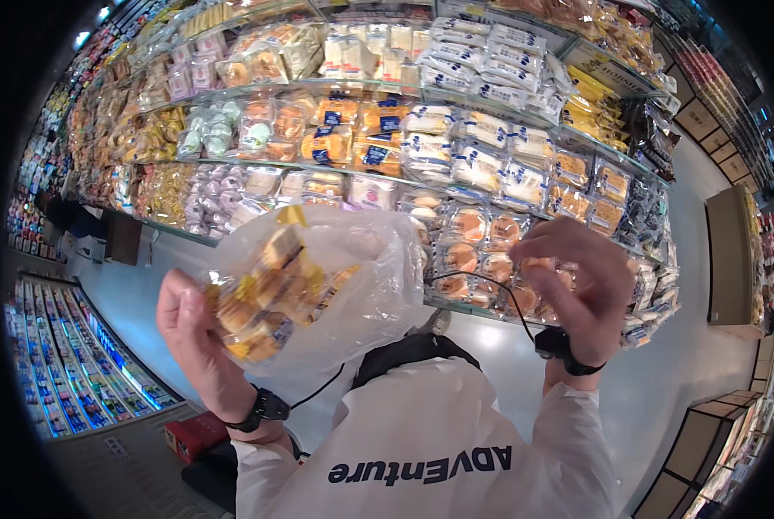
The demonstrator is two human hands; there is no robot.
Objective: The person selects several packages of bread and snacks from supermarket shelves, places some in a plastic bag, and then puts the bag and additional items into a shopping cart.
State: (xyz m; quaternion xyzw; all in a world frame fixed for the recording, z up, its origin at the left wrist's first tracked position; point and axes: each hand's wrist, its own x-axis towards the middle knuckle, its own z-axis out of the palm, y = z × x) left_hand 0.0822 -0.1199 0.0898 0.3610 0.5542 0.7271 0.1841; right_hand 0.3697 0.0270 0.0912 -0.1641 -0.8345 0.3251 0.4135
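Observation:
My left hand point(189, 324) is closed on the edge of a clear plastic bag point(380, 279). Inside the bag lie several wrapped bread or cake pieces point(264, 292), some with yellow packaging. My right hand point(581, 285) is raised over the front of the display, its fingers curled and the thumb apart from them. Nothing held shows in it; an orange-brown patch in the gap looks like a cake behind. Beneath and left of it are round cakes in clear wrappers point(461, 257), laid out in rows. Black bands with cables circle both wrists.
Tiered glass shelves hold white-wrapped packets point(478, 162), orange packs point(325, 143) and purple-wrapped sweets point(215, 188). A red box point(195, 436) rests on a counter at lower left. At right stands a brown display stand point(727, 259). A person in dark clothing point(79, 217) is at far left.

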